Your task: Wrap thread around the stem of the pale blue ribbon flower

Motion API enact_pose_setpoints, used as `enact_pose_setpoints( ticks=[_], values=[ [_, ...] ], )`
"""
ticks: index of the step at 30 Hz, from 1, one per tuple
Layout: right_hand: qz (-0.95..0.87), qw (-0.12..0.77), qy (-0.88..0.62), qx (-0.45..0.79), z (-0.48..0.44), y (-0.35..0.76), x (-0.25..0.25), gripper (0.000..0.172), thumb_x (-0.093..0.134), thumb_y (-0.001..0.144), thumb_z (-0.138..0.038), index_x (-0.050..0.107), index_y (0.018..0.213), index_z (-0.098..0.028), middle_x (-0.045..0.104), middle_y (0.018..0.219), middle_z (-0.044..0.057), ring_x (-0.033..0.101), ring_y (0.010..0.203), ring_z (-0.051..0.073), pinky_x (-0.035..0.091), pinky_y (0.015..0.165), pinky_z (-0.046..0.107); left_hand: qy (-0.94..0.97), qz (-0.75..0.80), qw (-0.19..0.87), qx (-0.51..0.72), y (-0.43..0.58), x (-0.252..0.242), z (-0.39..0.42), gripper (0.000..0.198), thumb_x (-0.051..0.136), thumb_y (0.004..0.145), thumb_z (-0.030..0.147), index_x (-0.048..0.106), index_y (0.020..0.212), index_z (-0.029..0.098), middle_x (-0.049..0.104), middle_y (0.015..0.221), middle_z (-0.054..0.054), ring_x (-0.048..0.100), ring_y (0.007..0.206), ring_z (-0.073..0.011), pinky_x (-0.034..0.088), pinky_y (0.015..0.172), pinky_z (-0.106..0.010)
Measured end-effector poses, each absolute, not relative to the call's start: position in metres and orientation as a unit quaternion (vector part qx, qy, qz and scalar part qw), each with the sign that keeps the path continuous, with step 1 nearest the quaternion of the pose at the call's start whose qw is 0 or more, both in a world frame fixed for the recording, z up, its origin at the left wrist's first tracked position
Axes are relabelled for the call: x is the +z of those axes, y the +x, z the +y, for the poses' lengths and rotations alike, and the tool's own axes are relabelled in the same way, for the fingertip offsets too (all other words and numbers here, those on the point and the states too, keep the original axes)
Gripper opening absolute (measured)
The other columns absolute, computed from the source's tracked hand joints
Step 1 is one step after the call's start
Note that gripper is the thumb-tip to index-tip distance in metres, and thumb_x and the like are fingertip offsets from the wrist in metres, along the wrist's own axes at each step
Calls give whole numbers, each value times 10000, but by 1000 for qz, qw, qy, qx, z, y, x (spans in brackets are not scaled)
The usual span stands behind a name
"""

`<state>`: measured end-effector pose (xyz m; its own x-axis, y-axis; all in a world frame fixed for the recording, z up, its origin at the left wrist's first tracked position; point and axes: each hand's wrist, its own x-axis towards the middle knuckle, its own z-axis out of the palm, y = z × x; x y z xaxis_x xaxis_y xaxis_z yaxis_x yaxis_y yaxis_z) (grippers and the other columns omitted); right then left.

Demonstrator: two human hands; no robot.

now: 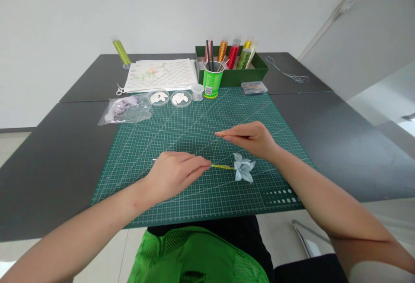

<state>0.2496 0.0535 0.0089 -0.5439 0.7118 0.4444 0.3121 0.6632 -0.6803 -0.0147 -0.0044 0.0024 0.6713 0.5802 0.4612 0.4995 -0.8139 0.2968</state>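
My left hand [175,172] pinches the wire stem of a small pale blue flower [244,169], which lies over the green cutting mat [162,144]. The stem is wrapped in yellow-green thread [223,167] between my fingertips and the petals. My right hand [249,138] hovers just above the flower, fingers pressed together on a fine thread that runs down to the stem.
At the back of the mat stand a green cup of tools [211,82], two small dishes of petals [170,98], a small jar [197,91] and a plastic bag [126,109]. Behind are a pattern sheet [162,74], scissors [119,89] and a green box of thread spools [240,64].
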Motion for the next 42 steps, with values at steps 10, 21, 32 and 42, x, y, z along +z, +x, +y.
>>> enact_pose_setpoints(
  ticks=[10, 21, 32, 42],
  values=[
    [-847, 372, -276, 263, 51, 249, 12, 220, 665, 935, -216, 779, 1121, -244, 803, 984, 17, 754, 747, 131, 570, 608, 197, 911, 300, 113, 261, -12, 4, -6, 249, 498, 1045, 322, 718, 1050, 206, 776, 834, 21, 743, 687, -130, 520, 568, -217],
    [-830, 328, -311, 326, 58, 249, 2, 215, 658, 940, -290, 789, 1098, -225, 799, 1003, 42, 764, 791, 167, 601, 652, 243, 896, 286, 94, 327, -15, 6, -7, 125, 636, 979, 263, 717, 1056, 208, 774, 838, 42, 726, 697, -93, 511, 603, -197],
    [-817, 235, -290, 440, 54, 239, -21, 233, 675, 921, -298, 789, 1102, -203, 797, 1017, 63, 762, 891, 208, 621, 762, 302, 854, 323, 34, 406, -16, 12, -7, 112, 675, 954, 217, 715, 1053, 183, 783, 840, 8, 696, 650, -91, 511, 606, -199],
    [-766, 228, -281, 532, 40, 227, -11, 221, 696, 888, -371, 792, 1031, -232, 778, 953, 25, 701, 871, 162, 573, 798, 296, 787, 420, 158, 423, -14, 13, -4, 193, 638, 963, 240, 785, 1083, 209, 785, 830, -15, 661, 618, -101, 479, 545, -202]
  ],
)
